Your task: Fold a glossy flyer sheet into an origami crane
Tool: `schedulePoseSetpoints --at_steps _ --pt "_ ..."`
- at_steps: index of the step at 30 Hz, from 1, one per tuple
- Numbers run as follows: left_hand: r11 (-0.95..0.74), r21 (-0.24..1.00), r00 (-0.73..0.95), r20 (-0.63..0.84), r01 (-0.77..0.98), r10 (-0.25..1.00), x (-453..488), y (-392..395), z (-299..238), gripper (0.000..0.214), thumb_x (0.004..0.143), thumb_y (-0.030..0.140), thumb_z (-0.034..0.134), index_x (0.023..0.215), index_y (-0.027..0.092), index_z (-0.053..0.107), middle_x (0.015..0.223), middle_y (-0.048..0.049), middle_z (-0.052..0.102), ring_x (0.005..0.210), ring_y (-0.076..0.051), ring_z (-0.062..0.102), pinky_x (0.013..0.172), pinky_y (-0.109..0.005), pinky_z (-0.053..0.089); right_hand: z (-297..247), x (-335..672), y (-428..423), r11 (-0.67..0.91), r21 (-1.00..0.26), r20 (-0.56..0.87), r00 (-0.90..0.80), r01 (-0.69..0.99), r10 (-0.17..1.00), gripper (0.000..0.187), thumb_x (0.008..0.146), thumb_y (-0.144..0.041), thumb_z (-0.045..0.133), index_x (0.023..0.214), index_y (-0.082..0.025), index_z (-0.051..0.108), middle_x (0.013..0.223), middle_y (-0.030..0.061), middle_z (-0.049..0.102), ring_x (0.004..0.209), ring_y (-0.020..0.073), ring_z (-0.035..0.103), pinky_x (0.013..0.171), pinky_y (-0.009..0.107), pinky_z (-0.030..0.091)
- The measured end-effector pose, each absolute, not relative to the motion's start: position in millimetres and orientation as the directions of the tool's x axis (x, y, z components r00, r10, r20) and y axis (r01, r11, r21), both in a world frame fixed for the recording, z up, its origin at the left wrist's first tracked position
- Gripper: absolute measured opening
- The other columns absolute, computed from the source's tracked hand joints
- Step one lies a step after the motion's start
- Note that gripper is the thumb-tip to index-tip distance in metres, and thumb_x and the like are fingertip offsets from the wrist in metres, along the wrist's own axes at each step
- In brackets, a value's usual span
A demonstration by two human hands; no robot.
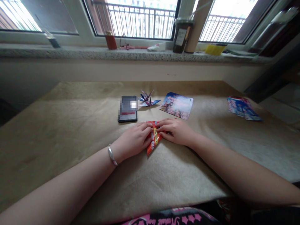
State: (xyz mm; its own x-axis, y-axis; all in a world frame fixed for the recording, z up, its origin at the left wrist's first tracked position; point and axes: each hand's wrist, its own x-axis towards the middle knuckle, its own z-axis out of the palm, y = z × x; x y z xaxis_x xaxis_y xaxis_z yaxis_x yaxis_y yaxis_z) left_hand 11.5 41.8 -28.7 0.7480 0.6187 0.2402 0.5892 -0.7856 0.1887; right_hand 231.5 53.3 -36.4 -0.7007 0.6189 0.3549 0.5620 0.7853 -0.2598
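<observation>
A folded piece of red printed paper point(153, 142) lies on the brown paper-covered table point(70, 125), its point toward me. My left hand point(133, 140), a silver bangle on its wrist, rests on the paper's left side with fingers pressed down on it. My right hand point(175, 129) presses on the paper's top right, its fingertips meeting those of the left hand. Both hands pin the paper flat against the table.
A phone point(128, 108) lies just beyond my hands. A finished blue paper crane point(147, 99) sits beside it, then a printed sheet point(177, 105). More printed sheets point(242, 107) lie at the far right. The windowsill point(93, 53) holds a red cup, a jar and small items.
</observation>
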Motion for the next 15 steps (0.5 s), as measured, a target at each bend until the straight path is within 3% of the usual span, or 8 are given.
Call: schedulePoseSetpoints --at_steps 7,15 --pt "-0.785 0.164 0.753 0.223 0.598 0.620 13.7 36.5 -28.8 0.034 0.094 0.020 0.042 0.126 0.018 0.051 0.119 -0.0115 0.057 0.111 -0.024 0.055 0.093 -0.041 0.050 -36.6 231.8 53.0 0.760 -0.252 0.342 -0.680 0.599 0.649 0.018 0.087 -0.025 0.054 0.093 -0.021 0.071 0.101 0.0075 0.068 0.093 0.0181 0.063 0.082 0.031 0.050" --pt "-0.809 0.140 0.772 0.242 0.571 0.588 13.7 37.1 -30.0 0.032 0.095 0.022 0.040 0.123 0.015 0.053 0.120 -0.0126 0.057 0.113 -0.024 0.054 0.095 -0.042 0.049 -31.1 233.8 51.8 0.798 -0.223 0.332 -0.726 0.560 0.603 0.014 0.085 -0.021 0.053 0.086 -0.021 0.067 0.092 0.0052 0.070 0.088 0.0177 0.063 0.078 0.030 0.049"
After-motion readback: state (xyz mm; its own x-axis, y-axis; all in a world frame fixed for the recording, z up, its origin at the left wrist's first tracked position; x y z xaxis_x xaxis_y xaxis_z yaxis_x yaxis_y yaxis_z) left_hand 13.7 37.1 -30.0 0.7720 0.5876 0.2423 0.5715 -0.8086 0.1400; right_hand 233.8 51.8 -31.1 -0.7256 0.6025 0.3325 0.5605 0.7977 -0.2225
